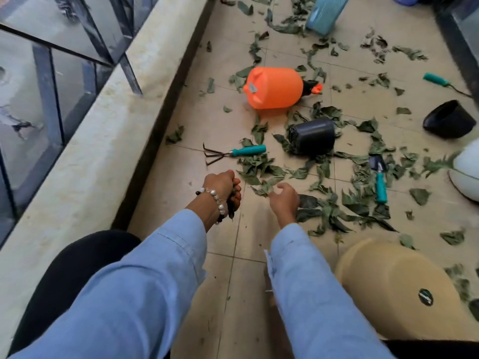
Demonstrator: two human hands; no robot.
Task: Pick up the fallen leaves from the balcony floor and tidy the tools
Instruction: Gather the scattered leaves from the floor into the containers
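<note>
Balcony: beige tiled floor (233, 268); pale stone parapet (85, 141) at nine o'clock, glass railing (51, 73) beyond; daylit.

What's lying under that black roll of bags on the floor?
Green leaves poke out all around the black roll, so it lies on some. Whatever sits directly beneath it is covered.

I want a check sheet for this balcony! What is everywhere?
Surface: tiled floor, strewn with leaves.
Job's things: hand rake, trowel, third teal-handled tool lying apart.
Clutter: orange sprayer and black pots tipped over; beige bucket near right.
Grippers: left hand grips leaves; right hand curled, reaching for leaves.
Cables: nothing seen.
Surroundings: ledge, glass railing.
</note>
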